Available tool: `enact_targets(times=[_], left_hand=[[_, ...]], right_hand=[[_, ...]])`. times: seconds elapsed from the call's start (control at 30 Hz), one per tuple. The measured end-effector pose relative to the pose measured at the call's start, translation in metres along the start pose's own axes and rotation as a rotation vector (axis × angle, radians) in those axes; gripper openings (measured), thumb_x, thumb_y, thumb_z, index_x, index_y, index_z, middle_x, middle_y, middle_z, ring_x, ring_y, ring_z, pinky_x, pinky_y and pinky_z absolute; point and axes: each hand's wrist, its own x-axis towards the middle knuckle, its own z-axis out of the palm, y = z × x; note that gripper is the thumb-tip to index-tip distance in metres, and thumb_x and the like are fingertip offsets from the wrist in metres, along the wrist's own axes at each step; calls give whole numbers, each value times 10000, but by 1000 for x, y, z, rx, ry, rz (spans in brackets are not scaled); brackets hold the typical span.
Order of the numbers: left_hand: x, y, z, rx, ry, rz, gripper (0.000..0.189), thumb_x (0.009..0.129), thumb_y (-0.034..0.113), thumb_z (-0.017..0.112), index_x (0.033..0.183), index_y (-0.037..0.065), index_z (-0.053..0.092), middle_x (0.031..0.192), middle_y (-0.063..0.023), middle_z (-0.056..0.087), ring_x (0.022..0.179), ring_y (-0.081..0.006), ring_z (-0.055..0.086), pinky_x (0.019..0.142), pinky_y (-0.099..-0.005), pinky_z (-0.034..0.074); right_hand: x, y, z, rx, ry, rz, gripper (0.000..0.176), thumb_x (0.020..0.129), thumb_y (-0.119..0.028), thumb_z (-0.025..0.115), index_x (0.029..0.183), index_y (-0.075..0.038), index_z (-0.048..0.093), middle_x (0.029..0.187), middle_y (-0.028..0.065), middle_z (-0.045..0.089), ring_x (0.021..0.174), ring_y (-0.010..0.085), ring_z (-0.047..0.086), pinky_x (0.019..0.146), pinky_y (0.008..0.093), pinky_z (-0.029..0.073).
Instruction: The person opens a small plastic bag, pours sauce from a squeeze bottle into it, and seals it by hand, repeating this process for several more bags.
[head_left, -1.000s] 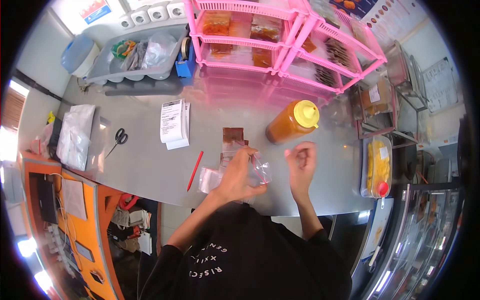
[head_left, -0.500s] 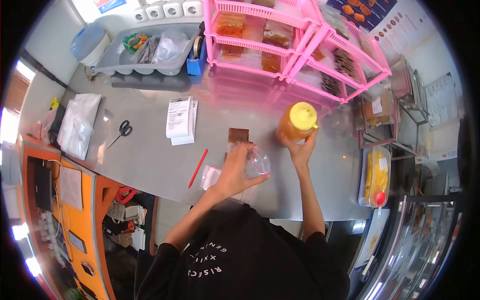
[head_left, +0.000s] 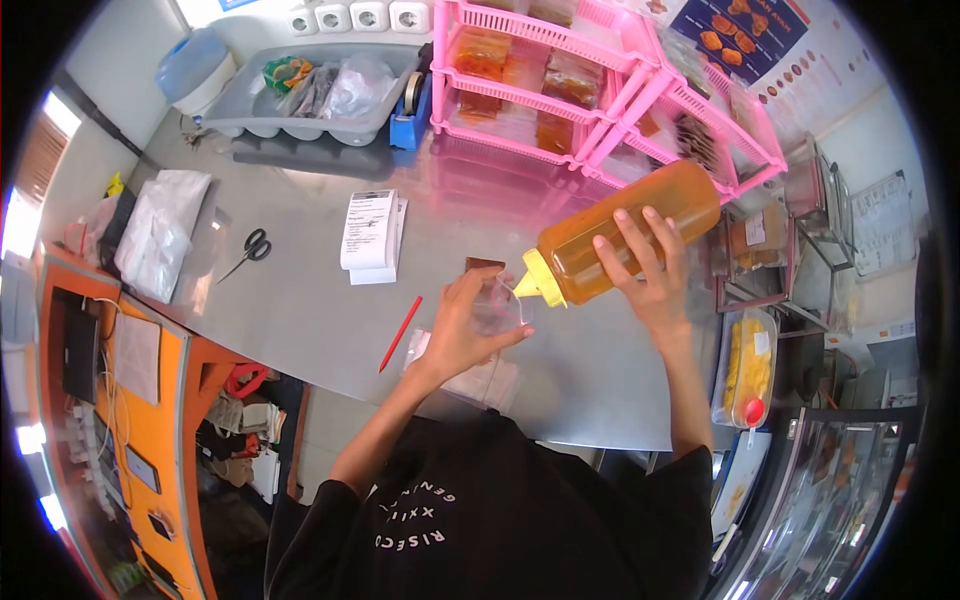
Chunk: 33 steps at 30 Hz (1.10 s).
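My left hand [head_left: 455, 335] grips a small clear plastic bag [head_left: 492, 312], its mouth spread between thumb and fingers. My right hand [head_left: 650, 275] is wrapped round a large squeeze bottle [head_left: 630, 230] of amber liquid, tilted so that its yellow nozzle [head_left: 540, 280] points down at the bag's mouth. Whether liquid is flowing is too small to tell. Behind my left fingers lies a dark brown packet [head_left: 484, 264], mostly hidden. More flat clear bags [head_left: 485, 383] lie on the table below my left hand.
On the metal table [head_left: 300, 310] are a red pen [head_left: 401, 333], printed papers [head_left: 372, 235], scissors [head_left: 246, 253] and white plastic bags [head_left: 163, 235]. Behind stand a grey tray [head_left: 240, 108], a blue tape dispenser [head_left: 408, 128] and pink racks [head_left: 510, 138]. A yellow-filled container [head_left: 748, 365] is at right.
My right hand has raised the bottle from upright and tipped it leftward, bringing its nozzle to the bag. My left hand still holds the bag. The camera view has shifted slightly.
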Motion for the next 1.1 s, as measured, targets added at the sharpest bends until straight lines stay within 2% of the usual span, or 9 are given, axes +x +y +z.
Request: enact_targets(times=[0.17,0.27,0.37,0.7,0.8,1.0,1.1], left_hand=[[-1,-2,0,31,-10,-25,646,648,331,831,1176,102,538,983,-40,620,953,-192,567,926,-368,341],[-2,3,2,-135,15,-146,627,651,340,828,1170,114,558,964,-40,635,912,-177,580,934,-361,331],[2,3,-3,16,31,-32,629,607,276,855,1141,64,599,1063,-73,653,934,-227,609,906,-359,400],[8,12,-8,26,62,38,612,601,282,854,1129,80,620,1022,-60,684,867,-202,628,902,-332,372],[8,13,-8,28,69,65,609,601,281,854,1128,84,622,1026,-56,686,840,-188,628,894,-323,366],[10,15,-8,-7,46,60,582,616,291,849,1120,108,623,943,-31,695,821,-161,634,880,-332,359],[11,11,-6,-44,39,67,574,633,316,839,1121,113,614,852,-3,687,821,-152,638,892,-354,355]], right_hand=[[18,4,-10,-46,38,-81,381,825,-174,649,1168,-307,552,1286,-35,557,1179,264,501,993,401,422],[29,6,-17,-55,67,-100,355,826,-179,654,1148,-296,560,1250,-36,586,1153,265,524,980,401,431],[37,10,-24,-71,78,-107,330,823,-178,660,1123,-280,568,1233,-31,599,1144,271,532,967,405,440],[47,25,-40,-84,81,-98,314,816,-111,653,1106,-218,600,1194,35,633,1128,308,555,923,450,454],[44,24,-40,-66,55,-42,291,799,-126,673,1064,-226,604,1201,5,626,1111,294,559,935,432,455],[30,16,-31,111,20,95,436,748,-84,707,1156,-190,598,1243,35,597,1156,316,529,951,468,438],[17,8,-14,360,14,247,561,667,9,755,1186,-95,569,1257,101,575,1185,324,514,1000,455,399]])
